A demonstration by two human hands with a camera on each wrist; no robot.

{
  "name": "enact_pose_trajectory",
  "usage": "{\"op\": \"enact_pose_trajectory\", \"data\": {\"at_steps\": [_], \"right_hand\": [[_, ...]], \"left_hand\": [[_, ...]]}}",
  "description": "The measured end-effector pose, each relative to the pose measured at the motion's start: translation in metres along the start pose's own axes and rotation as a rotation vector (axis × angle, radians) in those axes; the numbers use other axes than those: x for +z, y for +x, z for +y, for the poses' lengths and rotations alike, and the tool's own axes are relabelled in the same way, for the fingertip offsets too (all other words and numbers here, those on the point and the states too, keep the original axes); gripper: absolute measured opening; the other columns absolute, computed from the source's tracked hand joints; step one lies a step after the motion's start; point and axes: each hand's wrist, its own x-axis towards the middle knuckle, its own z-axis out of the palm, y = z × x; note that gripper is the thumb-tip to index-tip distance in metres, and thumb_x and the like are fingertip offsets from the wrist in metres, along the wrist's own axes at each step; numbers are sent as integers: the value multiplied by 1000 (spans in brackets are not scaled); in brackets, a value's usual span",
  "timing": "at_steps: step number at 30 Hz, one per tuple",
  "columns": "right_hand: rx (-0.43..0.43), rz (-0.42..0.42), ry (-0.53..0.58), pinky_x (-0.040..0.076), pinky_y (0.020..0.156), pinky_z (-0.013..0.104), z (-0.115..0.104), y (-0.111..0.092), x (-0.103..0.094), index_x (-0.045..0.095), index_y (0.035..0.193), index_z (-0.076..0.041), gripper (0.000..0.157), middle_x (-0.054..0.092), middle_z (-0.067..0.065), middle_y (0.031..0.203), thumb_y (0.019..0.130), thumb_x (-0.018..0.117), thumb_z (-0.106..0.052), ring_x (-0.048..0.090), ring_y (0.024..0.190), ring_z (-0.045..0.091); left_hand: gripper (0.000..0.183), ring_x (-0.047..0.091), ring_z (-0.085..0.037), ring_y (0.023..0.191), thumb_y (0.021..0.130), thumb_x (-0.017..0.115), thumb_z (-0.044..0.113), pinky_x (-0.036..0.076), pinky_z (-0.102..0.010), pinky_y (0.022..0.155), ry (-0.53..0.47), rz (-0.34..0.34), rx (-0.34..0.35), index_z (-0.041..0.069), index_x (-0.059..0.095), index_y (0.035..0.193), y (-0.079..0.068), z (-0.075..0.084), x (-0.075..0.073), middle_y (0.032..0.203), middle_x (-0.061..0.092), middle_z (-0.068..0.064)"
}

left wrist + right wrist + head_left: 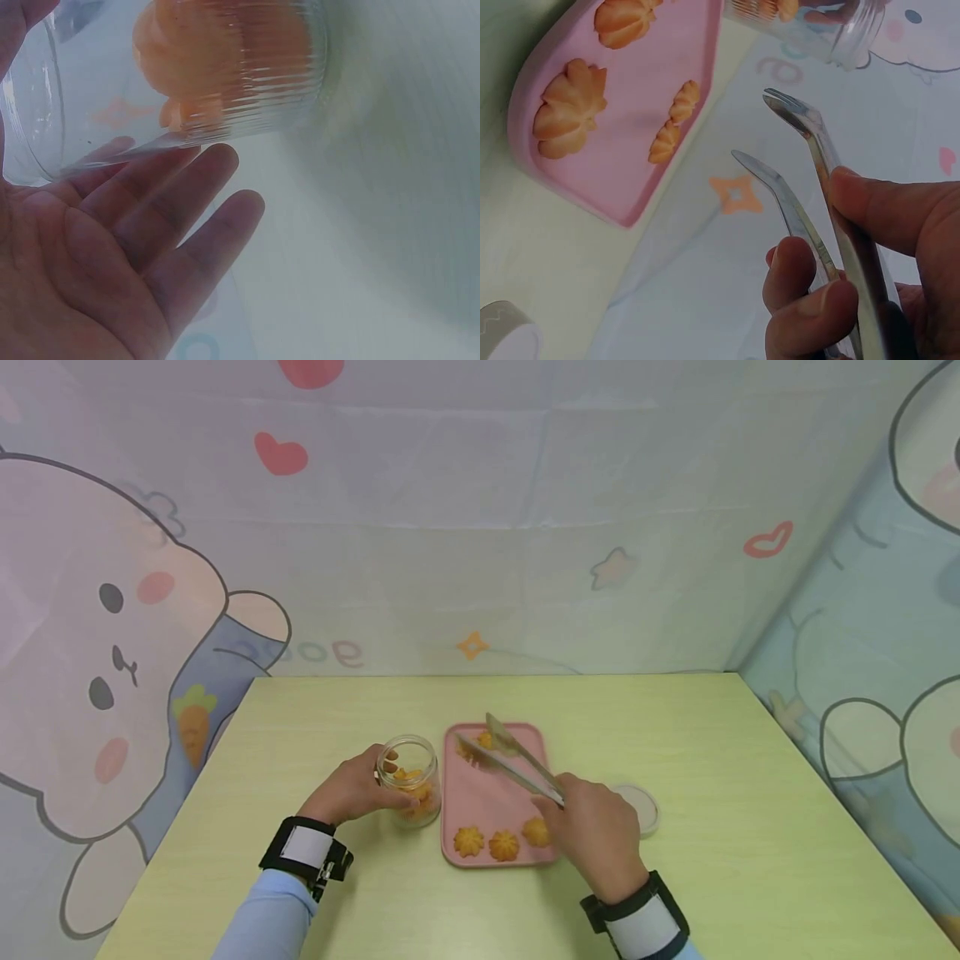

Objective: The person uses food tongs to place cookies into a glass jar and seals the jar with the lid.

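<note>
A clear glass jar (pixel 409 789) with several yellow flower-shaped cookies (pixel 199 49) inside stands left of a pink tray (pixel 487 802). My left hand (pixel 366 792) grips the jar from its left side, thumb in front and fingers round behind. Metal tongs (pixel 517 760) are held in my right hand (pixel 600 831), thumb on one arm and fingers on the other. Their tips (pixel 780 105) are apart with nothing between them, over the tray's far part in the head view. Cookies (pixel 504 845) lie along the tray's near edge, and two smaller-looking ones (pixel 673 120) sit at its far edge.
A round white lid (pixel 637 808) lies on the pale yellow table (pixel 750 860), right of the tray and partly behind my right hand. A cartoon-printed cloth (pixel 480 527) hangs behind the table and along its sides.
</note>
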Motion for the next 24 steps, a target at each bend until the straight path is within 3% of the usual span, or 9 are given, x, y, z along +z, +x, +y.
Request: {"op": "enact_pose_trajectory", "data": {"at_steps": [12,16,24], "right_hand": [[52,-101,-49,30,33,28,12,2,14,68,78,-7,28,55,2,52,80,73,-35,44,41,15],[34,-146,-51,31,33,28,12,-1,11,64,70,-11,30,53,0,50,77,74,-38,44,41,15],[-43,-245,-80,31,36,27,7,-9,-7,67,73,-13,23,53,-3,51,76,74,-34,43,42,13]], "left_hand": [[83,57,-26,99,65,84,39,49,-49,87,7,0,5,2,47,130,-2,2,-1,112,64,-14],[83,57,-26,99,66,83,39,49,-49,87,8,-4,3,2,47,130,-2,3,-1,112,64,-14],[84,57,-26,98,65,84,38,48,-50,88,-8,-8,-3,1,47,131,0,1,1,112,64,-13]]}}
